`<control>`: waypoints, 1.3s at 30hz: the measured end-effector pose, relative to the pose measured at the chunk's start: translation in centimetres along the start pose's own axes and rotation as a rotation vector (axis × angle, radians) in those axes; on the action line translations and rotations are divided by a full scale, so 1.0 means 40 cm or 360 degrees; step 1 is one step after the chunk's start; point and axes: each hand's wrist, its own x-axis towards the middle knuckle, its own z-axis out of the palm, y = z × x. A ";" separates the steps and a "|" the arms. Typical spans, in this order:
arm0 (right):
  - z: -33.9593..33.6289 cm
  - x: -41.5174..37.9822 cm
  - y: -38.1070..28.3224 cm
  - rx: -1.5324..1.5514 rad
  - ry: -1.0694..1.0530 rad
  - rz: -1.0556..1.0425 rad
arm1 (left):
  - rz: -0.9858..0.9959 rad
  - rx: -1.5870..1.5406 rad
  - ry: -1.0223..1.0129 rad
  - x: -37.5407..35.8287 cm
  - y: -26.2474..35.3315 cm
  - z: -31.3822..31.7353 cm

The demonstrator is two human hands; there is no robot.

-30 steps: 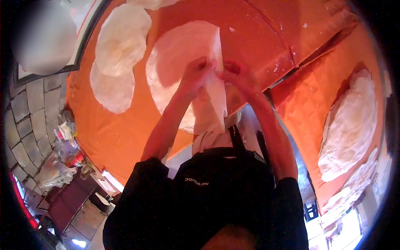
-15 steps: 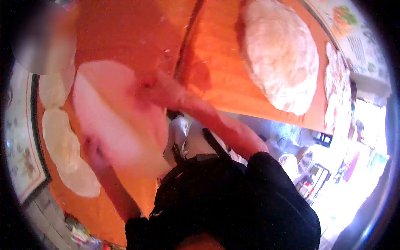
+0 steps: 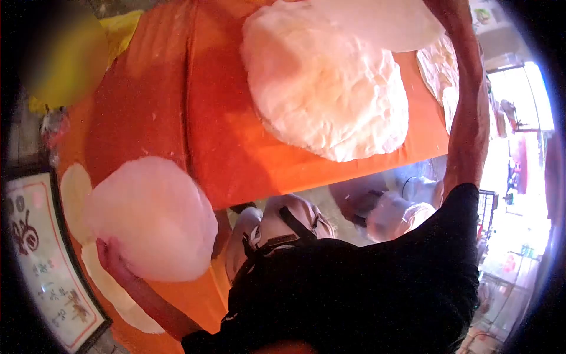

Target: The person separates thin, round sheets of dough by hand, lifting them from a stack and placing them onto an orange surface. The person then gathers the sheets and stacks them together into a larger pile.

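Note:
A smooth, round, pale dough sheet (image 3: pixel 153 218) lies at the left, over the near part of the orange cloth. My left hand (image 3: pixel 112 256) holds its lower-left rim, with the fingers partly hidden by the sheet. My right arm reaches up along the right side, and the hand itself is cut off by the top edge. Beside that wrist is another smooth flat sheet (image 3: pixel 383 20), overlapping a large, wrinkled, floury round stack (image 3: pixel 324 88).
Thin pale pieces (image 3: pixel 115 289) line the left edge of the orange-covered table (image 3: pixel 218 118). A framed sign (image 3: pixel 50 259) stands beyond it. More flat pieces (image 3: pixel 439 68) lie at the right. Yellow cloth (image 3: pixel 121 29) shows at upper left, a translucent tub (image 3: pixel 398 218) below the table.
My right hand has left the left-hand sheet and moved up and right, out of view. The view has shifted, and a smooth sheet now overlaps the wrinkled stack.

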 end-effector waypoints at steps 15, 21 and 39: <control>0.147 -0.591 -0.377 0.1378 -0.1136 0.1643 | 0.0662 -0.1212 -0.0529 -0.186 0.569 0.856; 0.155 -0.658 -0.302 0.1852 -0.0261 0.2692 | 0.0038 -0.0888 -0.0668 -0.061 0.242 0.944; 0.273 -0.545 -0.531 0.0757 -0.1213 0.0796 | 0.0273 0.1411 0.0262 0.184 -0.333 0.103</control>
